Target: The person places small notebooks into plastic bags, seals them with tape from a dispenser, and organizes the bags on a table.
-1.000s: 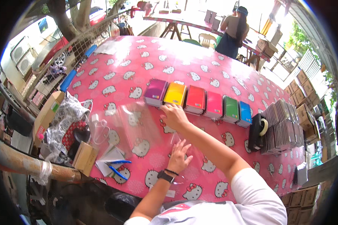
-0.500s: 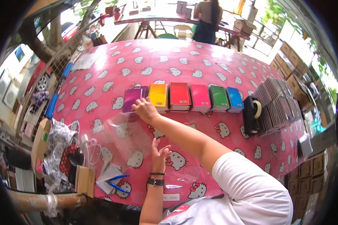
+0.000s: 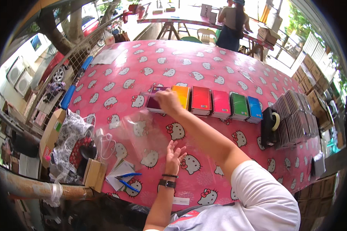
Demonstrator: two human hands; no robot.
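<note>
Right hand [image 3: 166, 101] fingers gripping purple notebook [image 3: 155, 102]; left hand [image 3: 174, 156] fingers spread on clear bag [image 3: 142, 133].

Right hand [image 3: 166, 101] stretched far forward, fingers curled; left hand [image 3: 174, 156] open, fingers spread.

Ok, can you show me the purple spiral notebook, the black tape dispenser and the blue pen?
Purple spiral notebook [image 3: 155, 103]: head view, on its cover.
Black tape dispenser [image 3: 268, 133]: head view, on its body.
Blue pen [image 3: 128, 175]: head view, mid-barrel.
</note>
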